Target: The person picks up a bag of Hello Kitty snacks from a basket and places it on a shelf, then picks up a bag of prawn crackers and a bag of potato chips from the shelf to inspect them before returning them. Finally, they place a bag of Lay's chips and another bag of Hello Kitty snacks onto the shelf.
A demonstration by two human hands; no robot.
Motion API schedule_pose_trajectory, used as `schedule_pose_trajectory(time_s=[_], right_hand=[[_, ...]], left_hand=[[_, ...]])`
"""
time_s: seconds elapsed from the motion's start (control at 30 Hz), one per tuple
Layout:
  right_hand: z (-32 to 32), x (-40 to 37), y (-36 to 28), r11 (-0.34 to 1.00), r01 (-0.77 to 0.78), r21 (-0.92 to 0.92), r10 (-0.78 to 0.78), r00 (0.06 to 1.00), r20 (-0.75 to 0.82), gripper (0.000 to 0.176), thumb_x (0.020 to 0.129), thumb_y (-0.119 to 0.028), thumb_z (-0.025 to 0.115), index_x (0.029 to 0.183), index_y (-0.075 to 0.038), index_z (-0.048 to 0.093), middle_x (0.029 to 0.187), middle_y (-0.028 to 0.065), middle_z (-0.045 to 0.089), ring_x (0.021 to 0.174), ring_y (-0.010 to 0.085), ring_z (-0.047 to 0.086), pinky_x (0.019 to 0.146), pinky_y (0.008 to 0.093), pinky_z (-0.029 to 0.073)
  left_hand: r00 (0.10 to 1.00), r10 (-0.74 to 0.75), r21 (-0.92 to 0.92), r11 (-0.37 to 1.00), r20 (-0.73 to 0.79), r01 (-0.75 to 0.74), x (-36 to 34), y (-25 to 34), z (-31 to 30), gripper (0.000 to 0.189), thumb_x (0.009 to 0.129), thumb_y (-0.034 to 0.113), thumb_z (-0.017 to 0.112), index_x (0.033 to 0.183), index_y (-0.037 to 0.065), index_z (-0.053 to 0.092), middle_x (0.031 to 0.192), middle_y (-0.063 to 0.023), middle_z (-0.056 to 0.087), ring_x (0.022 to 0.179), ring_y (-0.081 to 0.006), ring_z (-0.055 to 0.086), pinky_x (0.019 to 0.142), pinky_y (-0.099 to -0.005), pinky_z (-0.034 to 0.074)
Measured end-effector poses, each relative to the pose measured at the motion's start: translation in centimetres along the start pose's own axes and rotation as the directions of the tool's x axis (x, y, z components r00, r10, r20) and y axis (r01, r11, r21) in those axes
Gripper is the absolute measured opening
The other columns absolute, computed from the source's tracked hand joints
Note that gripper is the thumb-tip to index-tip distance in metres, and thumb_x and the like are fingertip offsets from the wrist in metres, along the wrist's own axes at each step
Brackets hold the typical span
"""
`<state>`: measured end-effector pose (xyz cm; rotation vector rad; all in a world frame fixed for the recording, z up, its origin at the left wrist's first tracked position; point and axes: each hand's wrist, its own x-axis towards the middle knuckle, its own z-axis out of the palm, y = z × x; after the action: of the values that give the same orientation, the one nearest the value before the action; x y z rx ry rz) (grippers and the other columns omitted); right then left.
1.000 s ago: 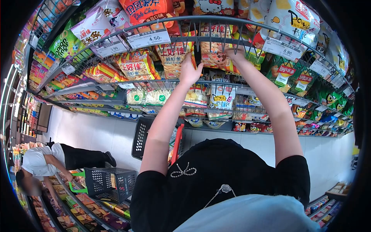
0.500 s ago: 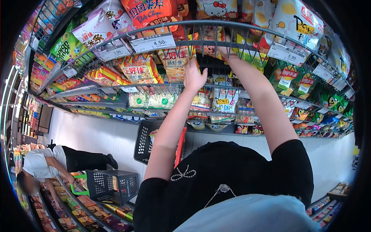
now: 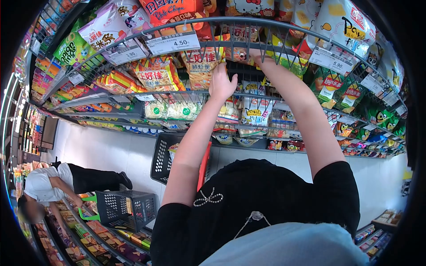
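Note:
My left hand [image 3: 222, 83] is raised against the right edge of a red and yellow bag of prawn crackers [image 3: 202, 68] on the second shelf. Its thumb points away to the right and the fingers lie along the bag. My right hand [image 3: 256, 55] reaches in behind the wire front of the upper shelf, next to a red snack bag [image 3: 242, 33]. Wires and shelf edge hide most of its fingers, so I cannot see what they hold. A green and yellow snack bag [image 3: 286, 57] lies just right of my right wrist.
A dark shopping basket with a red handle [image 3: 160, 159] is on the floor below my left forearm. Price tags [image 3: 174, 44] hang along the curved wire rail. At lower left a person in a white top [image 3: 49, 184] leans over another shelf, beside a grey basket [image 3: 126, 208].
The view has shifted slightly. More of the red snack bag's front shows behind the wires near my right hand. My left hand stays by the prawn cracker bag.

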<state>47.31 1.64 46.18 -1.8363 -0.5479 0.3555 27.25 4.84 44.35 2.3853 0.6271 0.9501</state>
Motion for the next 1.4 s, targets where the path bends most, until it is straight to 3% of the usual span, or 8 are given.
schedule_pose_trajectory(time_s=[0.2,0.3,0.47,0.73,0.97,1.13,1.2,1.4], right_hand=[[-2.2,-9.2,-3.1,0.841,-0.486,0.237,0.326,0.806,0.495,0.033,0.078,-0.016,0.064,0.107,-0.003,0.053,0.105,0.0088,0.060,0.096,0.0178,0.058,0.078,0.0285,0.047],[-5.6,-15.6,-4.9,0.877,-0.382,0.293,-0.077,0.489,0.869,0.047,0.081,-0.024,0.063,0.118,-0.001,0.047,0.110,0.0120,0.058,0.099,0.0186,0.057,0.084,0.0306,0.045],[-9.1,-23.5,-4.9,0.938,-0.040,0.343,-0.338,0.096,0.936,0.059,0.081,-0.021,0.063,0.128,0.002,0.037,0.116,0.0143,0.054,0.104,0.0220,0.054,0.090,0.0346,0.042],[-5.3,-27.5,4.4,0.927,0.356,-0.123,-0.023,0.379,0.925,0.055,0.078,-0.026,0.064,0.123,-0.001,0.044,0.114,0.0172,0.054,0.106,0.0278,0.052,0.089,0.0365,0.042],[7.0,-30.9,7.6,0.629,0.741,-0.233,0.067,0.247,0.967,0.060,0.074,-0.029,0.065,0.122,-0.001,0.042,0.124,0.0176,0.044,0.114,0.0316,0.043,0.095,0.0386,0.037],[15.4,-34.4,11.1,0.435,0.900,0.040,-0.320,0.112,0.941,0.062,0.065,-0.037,0.071,0.117,-0.007,0.051,0.123,0.0111,0.046,0.120,0.0273,0.037,0.102,0.0551,0.018],[16.4,-34.7,9.9,0.257,0.966,0.011,-0.049,0.002,0.999,0.061,0.062,-0.041,0.073,0.114,-0.014,0.055,0.117,0.0077,0.051,0.118,0.0253,0.040,0.101,0.0596,0.014],[17.8,-34.8,12.3,0.153,0.988,-0.003,-0.082,0.016,0.997,0.018,0.063,-0.027,0.069,0.075,-0.015,0.066,0.081,0.0018,0.064,0.089,0.0190,0.058,0.096,0.0488,0.029]], left_hand=[[0.997,-0.036,-0.011,0.999,0.063,0.037,0.0,0.0,-0.1,0.039,0.072,0.022,0.063,0.104,0.002,0.053,0.098,-0.0181,0.056,0.094,-0.0342,0.055,0.079,-0.0410,0.046],[0.993,0.097,-0.090,0.991,-0.062,-0.102,0.0,-0.4,0.2,0.023,0.073,0.014,0.063,0.091,0.000,0.059,0.087,-0.0162,0.060,0.082,-0.0309,0.059,0.074,-0.0373,0.048],[0.872,0.339,-0.164,0.895,-0.353,-0.415,-3.8,-0.9,-2.8,0.011,0.072,0.003,0.062,0.082,0.001,0.059,0.083,-0.0125,0.060,0.077,-0.0267,0.059,0.071,-0.0321,0.047],[0.982,-0.158,0.158,0.972,-0.104,0.173,-26.3,-10.1,-8.8,0.023,0.073,0.011,0.064,0.093,0.001,0.056,0.093,-0.0150,0.056,0.092,-0.0332,0.052,0.081,-0.0398,0.041],[0.617,-0.781,0.003,0.620,0.094,0.785,-39.7,-11.5,-8.6,0.031,0.085,0.026,0.055,0.099,-0.001,0.056,0.090,-0.0201,0.060,0.084,-0.0324,0.059,0.076,-0.0385,0.045],[0.632,-0.766,-0.049,0.631,0.116,0.774,-40.2,-10.1,-8.4,0.038,0.090,0.035,0.041,0.097,0.002,0.059,0.085,-0.0217,0.061,0.083,-0.0349,0.060,0.074,-0.0398,0.045],[0.602,-0.787,-0.057,0.600,0.135,0.798,-40.2,-10.0,-8.5,0.038,0.090,0.034,0.042,0.097,0.001,0.059,0.085,-0.0235,0.060,0.083,-0.0368,0.059,0.074,-0.0404,0.045],[0.560,-0.819,-0.198,0.532,0.124,0.823,-42.2,-11.4,-7.8,0.031,0.083,0.029,0.057,0.084,-0.002,0.056,0.068,-0.0144,0.060,0.062,-0.0248,0.060,0.060,-0.0330,0.046]])
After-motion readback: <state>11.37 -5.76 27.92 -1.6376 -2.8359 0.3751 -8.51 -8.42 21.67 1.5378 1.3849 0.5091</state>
